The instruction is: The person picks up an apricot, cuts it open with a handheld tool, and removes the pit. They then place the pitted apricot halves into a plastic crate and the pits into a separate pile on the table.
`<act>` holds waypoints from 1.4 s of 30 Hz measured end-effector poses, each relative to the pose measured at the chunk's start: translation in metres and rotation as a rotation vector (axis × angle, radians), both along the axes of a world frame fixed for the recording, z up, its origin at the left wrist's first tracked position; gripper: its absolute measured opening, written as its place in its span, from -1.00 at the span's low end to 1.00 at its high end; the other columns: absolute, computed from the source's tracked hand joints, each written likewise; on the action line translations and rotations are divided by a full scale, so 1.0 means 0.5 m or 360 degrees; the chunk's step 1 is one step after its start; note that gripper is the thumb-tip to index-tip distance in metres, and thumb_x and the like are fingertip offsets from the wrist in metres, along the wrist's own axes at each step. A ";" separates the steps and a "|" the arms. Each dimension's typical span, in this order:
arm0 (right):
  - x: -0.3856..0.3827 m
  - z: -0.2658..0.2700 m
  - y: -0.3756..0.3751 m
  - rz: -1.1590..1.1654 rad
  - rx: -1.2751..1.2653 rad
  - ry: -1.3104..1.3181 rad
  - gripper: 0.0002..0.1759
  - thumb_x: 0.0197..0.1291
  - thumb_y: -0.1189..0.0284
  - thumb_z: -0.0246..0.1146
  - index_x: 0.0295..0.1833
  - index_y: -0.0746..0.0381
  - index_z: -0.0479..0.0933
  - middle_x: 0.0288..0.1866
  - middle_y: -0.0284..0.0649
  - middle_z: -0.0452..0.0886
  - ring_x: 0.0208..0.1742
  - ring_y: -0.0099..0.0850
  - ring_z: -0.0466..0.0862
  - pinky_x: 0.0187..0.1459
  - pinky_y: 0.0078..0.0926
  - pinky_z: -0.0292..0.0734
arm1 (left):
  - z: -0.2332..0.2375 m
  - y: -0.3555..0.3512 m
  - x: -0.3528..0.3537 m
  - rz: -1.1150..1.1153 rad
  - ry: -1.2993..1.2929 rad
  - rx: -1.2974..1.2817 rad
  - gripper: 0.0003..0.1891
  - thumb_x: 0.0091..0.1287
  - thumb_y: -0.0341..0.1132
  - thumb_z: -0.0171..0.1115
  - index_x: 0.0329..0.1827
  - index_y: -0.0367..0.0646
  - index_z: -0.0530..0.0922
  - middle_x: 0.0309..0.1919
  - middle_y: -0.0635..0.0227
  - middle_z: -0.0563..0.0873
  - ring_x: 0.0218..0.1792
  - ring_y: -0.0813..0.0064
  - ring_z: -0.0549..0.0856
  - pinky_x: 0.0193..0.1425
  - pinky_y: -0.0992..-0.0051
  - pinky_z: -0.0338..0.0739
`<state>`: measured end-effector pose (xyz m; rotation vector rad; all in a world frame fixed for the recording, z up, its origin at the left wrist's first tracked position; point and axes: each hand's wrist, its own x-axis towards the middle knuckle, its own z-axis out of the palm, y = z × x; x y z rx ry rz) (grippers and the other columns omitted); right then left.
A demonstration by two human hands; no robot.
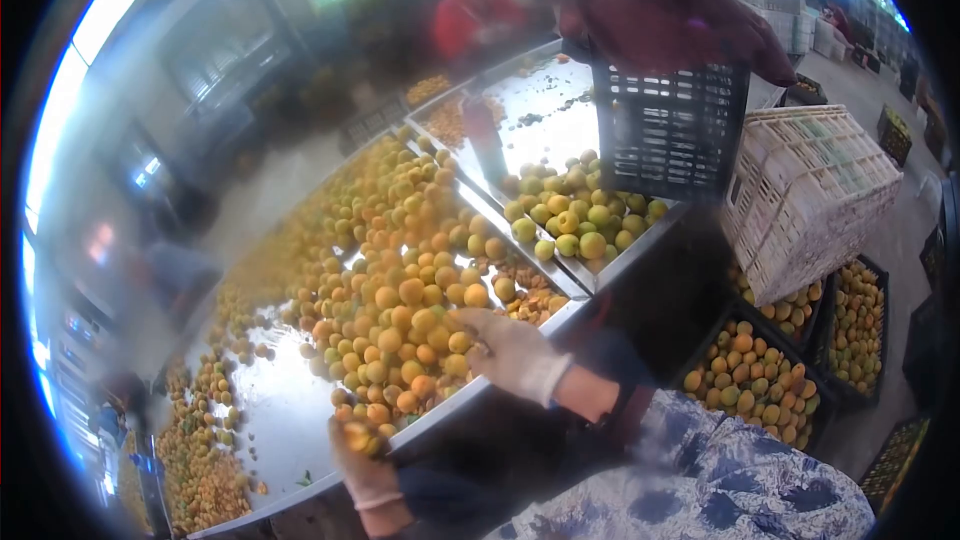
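A heap of orange and yellow-green apricots (410, 290) lies on a shiny metal sorting table (285, 380). My left hand (368, 475), in a pale glove, is at the table's near edge with its fingers closed around an apricot (362, 437) that has dark patches. My right hand (515, 355), gloved too, reaches over the metal rim into the heap. Its fingers and thumb are apart, touching the nearest apricots; the glove hides part of the contact.
Greener fruit (575, 215) fills a side compartment. Another person, partly blurred, holds a black crate (670, 125) above it. A whitish crate (805, 195) rests tilted over filled crates at right, including a black crate of apricots (750, 380). Blurred people stand across the table.
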<state>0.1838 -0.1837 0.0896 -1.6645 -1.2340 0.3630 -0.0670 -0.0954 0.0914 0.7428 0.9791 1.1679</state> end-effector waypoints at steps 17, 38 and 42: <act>0.136 -0.122 -0.029 0.0053 0.0333 0.2414 -0.59 0.23 0.53 0.14 0.20 0.17 0.35 -0.56 -0.35 0.43 -0.75 -0.53 0.36 -0.73 -0.52 0.29 | -0.144 0.133 -0.246 0.0403 0.2253 0.1266 -0.47 0.37 0.01 0.20 0.18 -0.27 0.57 0.16 -0.03 0.63 0.14 0.04 0.61 0.30 0.16 0.42; 0.172 -0.167 -0.011 0.0272 -0.0053 0.2101 -0.57 0.40 0.35 0.09 0.34 0.10 0.25 -0.48 -0.39 0.44 -0.72 -0.60 0.38 -0.74 -0.61 0.34 | -0.185 0.265 0.505 -0.1016 0.2476 0.1991 -0.59 0.29 -0.11 0.20 0.08 -0.18 0.61 0.41 -0.06 0.32 0.35 0.10 0.39 0.43 0.23 0.21; 0.161 -0.171 -0.008 0.0228 0.0035 0.2157 -0.77 0.40 0.37 0.09 0.12 0.13 0.36 -0.49 -0.40 0.42 -0.71 -0.63 0.36 -0.74 -0.62 0.33 | -0.004 0.108 0.416 -0.1199 0.0941 0.0747 -0.58 0.33 -0.42 0.09 0.26 -0.31 0.47 0.05 0.21 0.59 -0.12 0.45 0.63 -0.11 0.56 0.53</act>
